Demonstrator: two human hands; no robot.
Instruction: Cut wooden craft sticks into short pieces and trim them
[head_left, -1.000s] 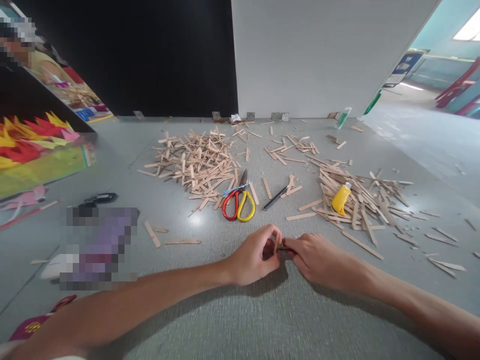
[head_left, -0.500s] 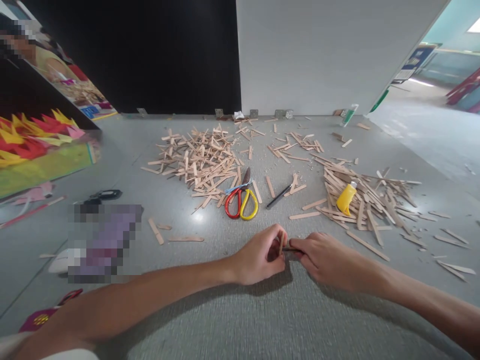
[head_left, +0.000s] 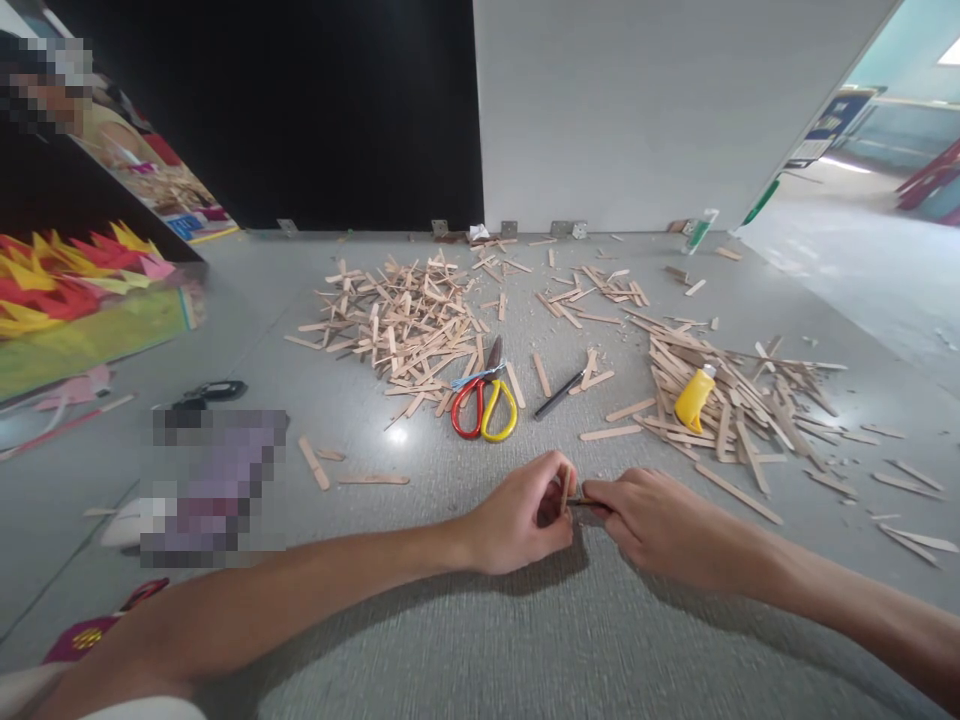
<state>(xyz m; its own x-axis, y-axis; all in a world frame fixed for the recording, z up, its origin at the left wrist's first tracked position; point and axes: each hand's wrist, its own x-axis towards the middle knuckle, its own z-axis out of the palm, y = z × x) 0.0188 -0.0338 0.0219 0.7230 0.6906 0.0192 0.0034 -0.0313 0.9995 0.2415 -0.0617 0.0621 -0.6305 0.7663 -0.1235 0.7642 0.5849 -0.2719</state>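
Note:
My left hand (head_left: pixel 521 515) pinches a short wooden craft stick (head_left: pixel 564 491) upright on the grey table (head_left: pixel 465 640). My right hand (head_left: pixel 656 520) meets it from the right, fingers closed round a thin dark tool (head_left: pixel 581 501) whose tip touches the stick. Just beyond the hands lie scissors with one red and one yellow handle (head_left: pixel 484 400), and a black pen-like tool (head_left: pixel 559 394).
Piles of wooden sticks (head_left: pixel 397 320) lie at centre left, and around a yellow glue bottle (head_left: pixel 694 396) at right. Black scissors (head_left: pixel 206 392) and coloured paper shapes (head_left: pixel 67 275) are at the left. A white board (head_left: pixel 637 110) stands at the table's back edge.
Both hands have stayed together on the stick, with only slight shifts of the fingers. The view has drifted a little.

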